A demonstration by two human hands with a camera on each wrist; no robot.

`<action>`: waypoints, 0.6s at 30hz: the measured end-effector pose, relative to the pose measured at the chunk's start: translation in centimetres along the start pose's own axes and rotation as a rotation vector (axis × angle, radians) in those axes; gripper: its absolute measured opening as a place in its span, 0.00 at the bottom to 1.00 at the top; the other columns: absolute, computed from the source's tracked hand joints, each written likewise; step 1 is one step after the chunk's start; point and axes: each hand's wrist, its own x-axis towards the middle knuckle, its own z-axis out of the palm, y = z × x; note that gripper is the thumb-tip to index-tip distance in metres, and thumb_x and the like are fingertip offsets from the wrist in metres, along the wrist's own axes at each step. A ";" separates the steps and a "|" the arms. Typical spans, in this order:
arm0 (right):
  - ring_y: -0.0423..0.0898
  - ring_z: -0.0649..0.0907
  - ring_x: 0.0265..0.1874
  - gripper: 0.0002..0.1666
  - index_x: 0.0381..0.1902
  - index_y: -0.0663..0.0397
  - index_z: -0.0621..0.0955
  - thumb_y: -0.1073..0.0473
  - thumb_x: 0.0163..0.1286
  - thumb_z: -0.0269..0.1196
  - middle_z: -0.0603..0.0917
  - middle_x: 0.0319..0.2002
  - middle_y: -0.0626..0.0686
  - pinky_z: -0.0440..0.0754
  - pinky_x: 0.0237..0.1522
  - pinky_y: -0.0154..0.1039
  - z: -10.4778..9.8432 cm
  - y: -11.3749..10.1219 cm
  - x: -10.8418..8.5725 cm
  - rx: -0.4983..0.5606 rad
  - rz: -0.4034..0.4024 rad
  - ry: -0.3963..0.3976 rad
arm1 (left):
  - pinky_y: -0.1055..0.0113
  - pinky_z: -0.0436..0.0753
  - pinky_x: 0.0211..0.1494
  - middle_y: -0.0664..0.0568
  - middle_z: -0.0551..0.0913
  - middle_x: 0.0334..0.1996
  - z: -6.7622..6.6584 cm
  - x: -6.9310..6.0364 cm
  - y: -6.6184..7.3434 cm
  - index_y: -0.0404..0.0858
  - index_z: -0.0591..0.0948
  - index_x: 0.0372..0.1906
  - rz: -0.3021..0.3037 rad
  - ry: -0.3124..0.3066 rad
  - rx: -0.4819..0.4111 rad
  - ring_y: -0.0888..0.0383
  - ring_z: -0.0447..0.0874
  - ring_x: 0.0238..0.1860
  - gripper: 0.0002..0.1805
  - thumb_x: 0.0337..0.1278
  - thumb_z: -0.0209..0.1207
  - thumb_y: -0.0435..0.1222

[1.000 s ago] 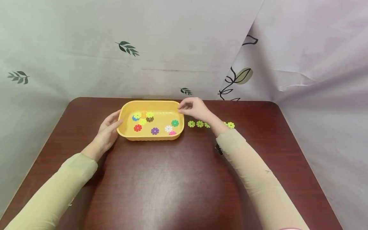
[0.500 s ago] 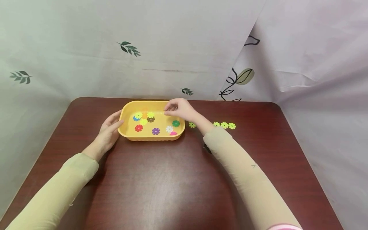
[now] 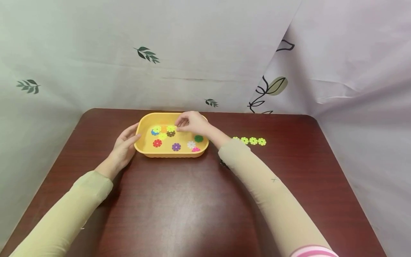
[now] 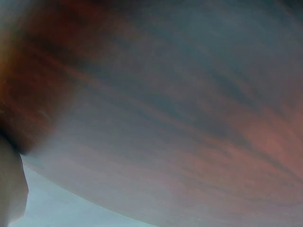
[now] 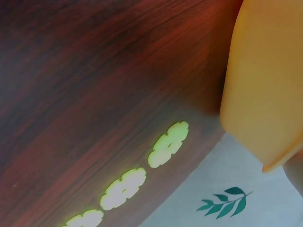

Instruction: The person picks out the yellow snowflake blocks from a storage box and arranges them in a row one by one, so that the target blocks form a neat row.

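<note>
The person's right hand (image 3: 193, 123) reaches into the yellow tray (image 3: 170, 155) from the right, and the relation that counts is at its fingertips: a yellow-green disc (image 3: 171, 127) lies just to their left, partly over a brown disc (image 3: 170, 134) and on the far side of the tray floor. Being round, the disc offers no long axis; the tray's own runs left to right across the worktop (image 3: 179, 200). The right hand is clearly the nearer one. Its fingers (image 3: 183, 117) bend toward the thumb, but whether they touch or pinch anything cannot be told. The left hand (image 3: 123, 146) grips the tray's left end, thumb over the rim and fingers along the outer wall. Compared with a second ago, the right hand has travelled from the tray's right rim to above its middle, and the forearm now hides the left end of the row of yellow-green discs (image 3: 253, 141) on the worktop while uncovering others further right. The left hand's grip and the layout of discs inside the tray look unchanged.
</note>
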 end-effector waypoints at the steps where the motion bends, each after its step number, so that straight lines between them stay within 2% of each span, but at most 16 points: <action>1: 0.50 0.89 0.45 0.12 0.49 0.64 0.88 0.64 0.70 0.73 0.91 0.45 0.58 0.88 0.51 0.34 0.1 0.0 0.1 -0.010 -0.003 -0.010 | 0.76 0.85 0.59 0.61 0.86 0.58 0.0 0.0 0.0 0.48 0.83 0.60 -0.001 0.000 -0.005 0.66 0.83 0.59 0.20 0.78 0.51 0.24; 12: 0.48 0.89 0.53 0.14 0.54 0.59 0.87 0.65 0.72 0.72 0.90 0.53 0.55 0.86 0.58 0.34 1.5 0.3 1.9 -0.154 -0.019 -0.084 | 0.77 0.84 0.61 0.62 0.84 0.60 0.0 0.0 0.0 0.47 0.82 0.61 -0.006 -0.004 0.001 0.67 0.82 0.61 0.20 0.78 0.51 0.24; 18: 0.49 0.86 0.58 0.18 0.57 0.57 0.87 0.65 0.70 0.71 0.89 0.56 0.54 0.83 0.65 0.36 1.8 0.2 2.3 -0.262 -0.058 -0.113 | 0.77 0.83 0.63 0.63 0.82 0.61 0.0 0.1 -0.1 0.49 0.82 0.61 -0.007 -0.003 0.021 0.67 0.81 0.62 0.20 0.78 0.52 0.24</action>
